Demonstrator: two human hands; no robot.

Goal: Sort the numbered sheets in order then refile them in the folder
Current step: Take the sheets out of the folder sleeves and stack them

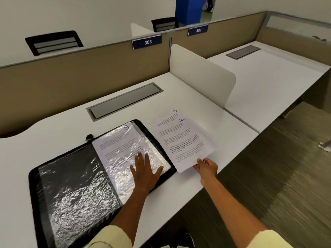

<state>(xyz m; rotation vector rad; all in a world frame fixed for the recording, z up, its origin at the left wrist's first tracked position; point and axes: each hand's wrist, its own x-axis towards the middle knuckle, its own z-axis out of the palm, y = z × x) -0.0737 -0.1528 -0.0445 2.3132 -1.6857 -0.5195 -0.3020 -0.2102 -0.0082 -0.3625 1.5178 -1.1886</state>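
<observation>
A black zip folder (pixel 44 197) lies open on the white desk, its crinkled plastic sleeves showing. The right-hand sleeve holds a sheet marked 5 (pixel 118 140). My left hand (pixel 145 170) presses flat on that sleeve near its lower right corner, fingers straight. To the right of the folder, my right hand (pixel 206 167) pinches the near edge of a sheet marked 2 (pixel 186 142). A sheet marked 6 (pixel 168 117) lies on the desk partly under sheet 2.
A grey cable flap (pixel 125 101) is set into the desk (pixel 62 126) behind the folder. A white divider panel (pixel 202 74) stands at the right, with a tan partition (pixel 71 72) behind. The desk's front edge runs diagonally just right of my right hand.
</observation>
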